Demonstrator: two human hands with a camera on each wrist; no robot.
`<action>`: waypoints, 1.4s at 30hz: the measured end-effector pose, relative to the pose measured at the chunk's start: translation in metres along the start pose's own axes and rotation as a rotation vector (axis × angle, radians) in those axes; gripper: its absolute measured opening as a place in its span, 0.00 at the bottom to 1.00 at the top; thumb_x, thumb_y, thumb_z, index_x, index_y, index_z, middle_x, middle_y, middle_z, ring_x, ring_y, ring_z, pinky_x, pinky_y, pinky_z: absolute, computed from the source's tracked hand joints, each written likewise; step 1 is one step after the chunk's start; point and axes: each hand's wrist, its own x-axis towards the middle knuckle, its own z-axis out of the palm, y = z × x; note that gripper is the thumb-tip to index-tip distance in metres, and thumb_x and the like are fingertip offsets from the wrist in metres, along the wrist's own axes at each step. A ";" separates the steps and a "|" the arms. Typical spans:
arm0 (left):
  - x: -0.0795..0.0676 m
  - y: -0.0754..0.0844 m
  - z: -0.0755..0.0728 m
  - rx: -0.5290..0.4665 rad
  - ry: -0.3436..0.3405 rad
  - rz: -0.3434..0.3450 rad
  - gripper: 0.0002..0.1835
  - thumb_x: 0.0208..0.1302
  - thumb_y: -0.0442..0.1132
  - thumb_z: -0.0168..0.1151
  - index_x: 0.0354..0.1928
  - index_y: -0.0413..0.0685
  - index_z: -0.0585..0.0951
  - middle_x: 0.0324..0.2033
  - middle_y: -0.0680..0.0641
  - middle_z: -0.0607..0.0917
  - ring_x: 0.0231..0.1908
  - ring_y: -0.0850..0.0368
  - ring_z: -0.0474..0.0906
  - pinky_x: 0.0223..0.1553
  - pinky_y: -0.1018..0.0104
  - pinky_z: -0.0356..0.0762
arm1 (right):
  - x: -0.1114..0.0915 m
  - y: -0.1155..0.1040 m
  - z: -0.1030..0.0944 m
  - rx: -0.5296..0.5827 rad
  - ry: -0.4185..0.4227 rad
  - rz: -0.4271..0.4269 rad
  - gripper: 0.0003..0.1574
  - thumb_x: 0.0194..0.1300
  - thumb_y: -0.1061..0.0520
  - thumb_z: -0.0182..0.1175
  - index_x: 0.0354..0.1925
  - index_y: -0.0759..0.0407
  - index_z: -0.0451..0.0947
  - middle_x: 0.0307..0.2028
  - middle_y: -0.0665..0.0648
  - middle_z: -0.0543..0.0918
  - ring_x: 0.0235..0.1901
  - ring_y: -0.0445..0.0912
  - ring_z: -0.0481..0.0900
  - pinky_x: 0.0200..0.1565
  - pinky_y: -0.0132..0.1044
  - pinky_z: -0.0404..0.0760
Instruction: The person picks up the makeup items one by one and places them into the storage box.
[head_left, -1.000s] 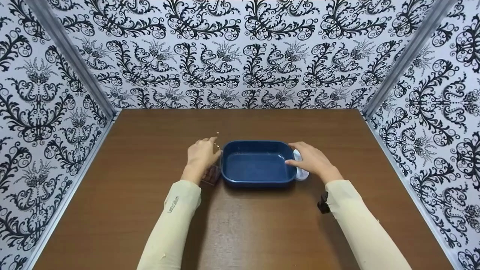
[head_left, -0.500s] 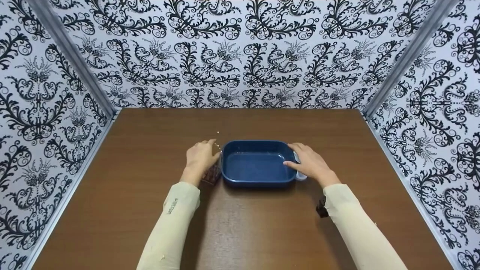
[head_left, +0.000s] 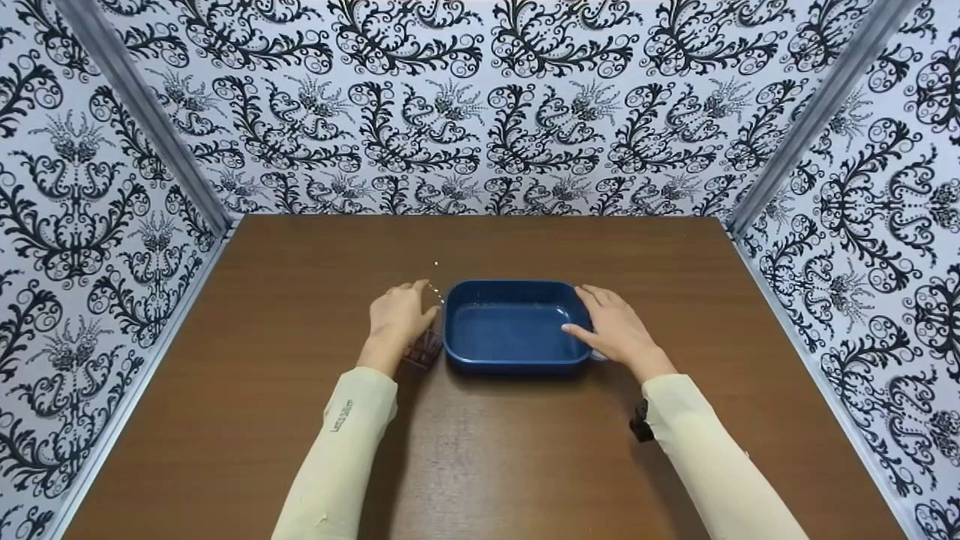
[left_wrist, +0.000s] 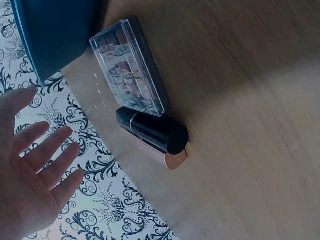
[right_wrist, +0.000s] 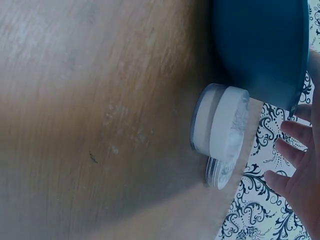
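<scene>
A deep blue rectangular dish (head_left: 517, 337) stands mid-table between both hands. My left hand (head_left: 397, 311) hovers at its left side, fingers loosely spread, thumb tip close to the rim. Below this hand lie a clear-lidded makeup palette (left_wrist: 131, 70), a black cylindrical tube (left_wrist: 152, 131) and a pinkish-gold tube (left_wrist: 152, 152). My right hand (head_left: 616, 326) reaches over the dish's right rim, its thumb overlapping the inside and its fingers spread beyond the edge. Beneath it stand a round white-lidded jar (right_wrist: 220, 120) and a flat round clear case (right_wrist: 222, 172), mostly hidden in the head view.
A thin row of tiny shiny beads (head_left: 436, 291) lies beside the dish's left rim. Part of a small black object (head_left: 641, 421) shows at the right sleeve. Patterned walls (head_left: 480, 112) enclose the brown table (head_left: 510, 457) at the back and sides.
The right hand has shifted slightly left over the dish's rim, covering more of the white jar. The left hand has drifted slightly left, away from the dish. The dish stays in place.
</scene>
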 end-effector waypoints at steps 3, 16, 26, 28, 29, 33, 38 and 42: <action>-0.001 -0.001 0.001 -0.002 0.022 0.010 0.32 0.67 0.57 0.60 0.71 0.56 0.71 0.64 0.44 0.79 0.60 0.42 0.78 0.55 0.47 0.79 | 0.000 0.000 0.003 -0.012 0.005 0.008 0.54 0.68 0.29 0.53 0.77 0.60 0.54 0.75 0.66 0.60 0.75 0.64 0.57 0.74 0.60 0.54; -0.004 -0.009 0.004 0.011 0.038 0.043 0.36 0.67 0.56 0.61 0.73 0.53 0.67 0.69 0.42 0.74 0.69 0.40 0.69 0.73 0.46 0.60 | -0.004 -0.002 0.008 0.009 -0.020 0.048 0.61 0.65 0.24 0.50 0.79 0.57 0.46 0.77 0.65 0.56 0.76 0.64 0.53 0.74 0.65 0.51; -0.006 -0.022 0.008 0.002 0.027 0.030 0.38 0.67 0.56 0.61 0.75 0.53 0.64 0.75 0.42 0.64 0.74 0.40 0.60 0.75 0.41 0.53 | -0.003 -0.003 0.009 0.022 -0.013 0.055 0.66 0.61 0.19 0.49 0.79 0.57 0.45 0.77 0.64 0.55 0.76 0.64 0.52 0.74 0.66 0.48; -0.007 -0.024 0.009 -0.011 0.026 0.021 0.39 0.67 0.56 0.61 0.75 0.53 0.63 0.76 0.42 0.61 0.75 0.40 0.56 0.76 0.40 0.51 | -0.003 -0.004 0.009 0.027 -0.008 0.058 0.66 0.61 0.18 0.49 0.80 0.56 0.45 0.77 0.64 0.55 0.76 0.63 0.52 0.74 0.67 0.47; -0.008 -0.026 0.010 -0.018 0.027 0.017 0.39 0.67 0.57 0.61 0.76 0.54 0.63 0.76 0.43 0.60 0.76 0.40 0.55 0.76 0.40 0.50 | -0.003 -0.004 0.009 0.028 -0.005 0.059 0.66 0.61 0.18 0.49 0.80 0.56 0.45 0.77 0.64 0.55 0.76 0.63 0.52 0.73 0.67 0.47; -0.010 -0.031 0.012 -0.031 0.026 0.006 0.40 0.66 0.57 0.62 0.76 0.54 0.61 0.78 0.42 0.57 0.77 0.39 0.52 0.76 0.38 0.47 | -0.003 -0.005 0.009 0.012 -0.010 0.070 0.67 0.60 0.17 0.48 0.80 0.55 0.44 0.78 0.64 0.54 0.77 0.63 0.50 0.73 0.69 0.45; -0.014 -0.040 0.014 -0.028 0.013 -0.010 0.43 0.66 0.58 0.62 0.77 0.52 0.59 0.78 0.40 0.53 0.77 0.38 0.48 0.76 0.36 0.44 | -0.003 -0.008 0.007 0.008 -0.023 0.096 0.67 0.59 0.17 0.50 0.80 0.54 0.43 0.79 0.63 0.51 0.78 0.63 0.46 0.70 0.74 0.34; -0.018 -0.049 0.019 -0.025 0.007 -0.025 0.45 0.64 0.59 0.62 0.78 0.52 0.58 0.78 0.40 0.52 0.77 0.37 0.48 0.75 0.35 0.44 | -0.002 -0.008 0.008 -0.011 -0.034 0.110 0.69 0.57 0.15 0.48 0.80 0.52 0.41 0.80 0.62 0.47 0.79 0.62 0.41 0.68 0.75 0.26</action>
